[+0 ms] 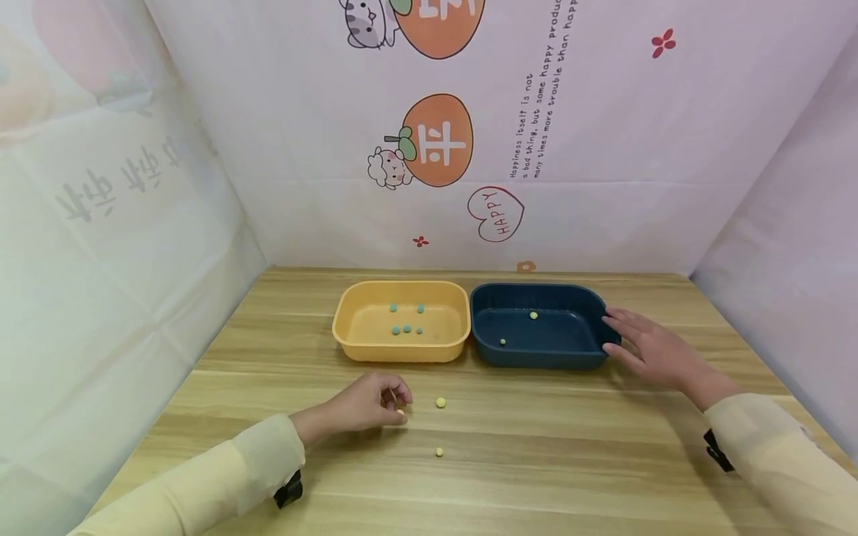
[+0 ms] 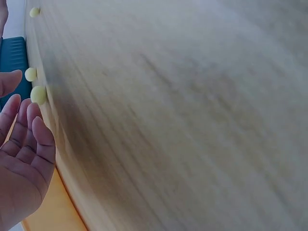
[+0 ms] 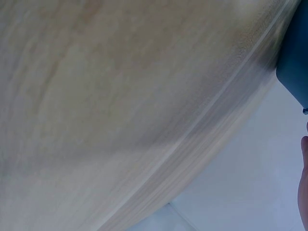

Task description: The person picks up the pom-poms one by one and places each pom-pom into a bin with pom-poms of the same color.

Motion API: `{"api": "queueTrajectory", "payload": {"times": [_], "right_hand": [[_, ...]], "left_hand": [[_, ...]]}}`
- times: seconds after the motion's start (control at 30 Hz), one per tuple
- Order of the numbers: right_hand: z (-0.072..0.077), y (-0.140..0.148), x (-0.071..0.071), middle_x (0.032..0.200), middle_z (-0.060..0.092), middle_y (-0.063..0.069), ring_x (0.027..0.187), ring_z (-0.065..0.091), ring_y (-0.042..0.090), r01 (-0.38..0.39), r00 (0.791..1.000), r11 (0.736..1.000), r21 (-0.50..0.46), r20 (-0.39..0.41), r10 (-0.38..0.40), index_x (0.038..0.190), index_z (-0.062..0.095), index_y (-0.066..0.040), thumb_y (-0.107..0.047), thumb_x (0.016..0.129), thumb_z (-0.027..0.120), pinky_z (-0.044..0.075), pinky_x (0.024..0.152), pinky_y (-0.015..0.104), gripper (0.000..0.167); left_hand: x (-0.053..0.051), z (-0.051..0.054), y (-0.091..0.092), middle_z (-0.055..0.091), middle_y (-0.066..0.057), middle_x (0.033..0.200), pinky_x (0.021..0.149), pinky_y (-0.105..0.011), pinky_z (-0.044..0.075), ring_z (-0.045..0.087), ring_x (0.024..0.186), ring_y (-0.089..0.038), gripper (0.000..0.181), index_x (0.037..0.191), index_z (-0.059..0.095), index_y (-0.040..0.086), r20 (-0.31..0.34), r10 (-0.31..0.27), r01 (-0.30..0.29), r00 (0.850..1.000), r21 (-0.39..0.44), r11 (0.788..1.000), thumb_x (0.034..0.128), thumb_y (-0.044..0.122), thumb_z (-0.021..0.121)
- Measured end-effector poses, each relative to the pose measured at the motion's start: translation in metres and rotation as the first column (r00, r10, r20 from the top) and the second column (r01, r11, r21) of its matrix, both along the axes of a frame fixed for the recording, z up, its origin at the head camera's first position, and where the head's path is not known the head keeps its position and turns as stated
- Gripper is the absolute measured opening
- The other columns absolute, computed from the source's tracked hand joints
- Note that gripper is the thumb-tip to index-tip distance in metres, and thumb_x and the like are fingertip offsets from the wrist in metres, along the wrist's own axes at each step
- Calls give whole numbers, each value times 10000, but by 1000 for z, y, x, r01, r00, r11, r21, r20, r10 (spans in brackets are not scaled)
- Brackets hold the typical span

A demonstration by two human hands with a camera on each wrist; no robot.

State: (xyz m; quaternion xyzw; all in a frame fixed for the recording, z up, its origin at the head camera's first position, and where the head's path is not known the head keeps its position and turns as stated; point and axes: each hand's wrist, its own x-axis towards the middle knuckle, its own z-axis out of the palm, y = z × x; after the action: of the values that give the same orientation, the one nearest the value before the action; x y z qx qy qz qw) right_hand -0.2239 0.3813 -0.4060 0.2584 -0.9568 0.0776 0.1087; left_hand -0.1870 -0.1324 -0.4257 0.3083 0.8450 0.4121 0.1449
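Observation:
My left hand (image 1: 367, 403) is low over the table, thumb and fingers parted around a small yellow ball (image 1: 400, 412). The left wrist view shows this hand (image 2: 29, 159) with loosely bent fingers, their tips close to the nearest yellow ball (image 2: 38, 95); whether they touch is unclear. Two other yellow balls, one (image 1: 440, 403) farther back and one (image 1: 439, 452) nearer the front, lie to its right. My right hand (image 1: 653, 348) has its extended fingers at the right rim of the dark blue tray (image 1: 543, 359); in the right wrist view only a sliver of the hand (image 3: 303, 187) shows.
A yellow tray (image 1: 402, 353) holding several small blue-green balls stands directly left of the blue tray. Inside the blue tray lie two yellow balls (image 1: 533, 316). Behind the wooden table (image 1: 536, 461) hangs a printed white cloth (image 1: 302, 149), with more cloth along both sides.

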Motion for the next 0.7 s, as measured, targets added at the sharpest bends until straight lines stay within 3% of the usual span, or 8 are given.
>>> {"api": "queueTrajectory", "payload": {"times": [0.7], "right_hand": [[-1,1,-1,1456,381,284,1309,359,475,4,1000,1000,3,-3,-4,1391,471,69,-359,981,581,318,1046,599,603]], "left_hand": [[-4,-9,-2,605,57,800,606,-224,489,547,704,-83,217,925,664,110,-18,-23,22,1000,-62,998,776,-11,767]]}}
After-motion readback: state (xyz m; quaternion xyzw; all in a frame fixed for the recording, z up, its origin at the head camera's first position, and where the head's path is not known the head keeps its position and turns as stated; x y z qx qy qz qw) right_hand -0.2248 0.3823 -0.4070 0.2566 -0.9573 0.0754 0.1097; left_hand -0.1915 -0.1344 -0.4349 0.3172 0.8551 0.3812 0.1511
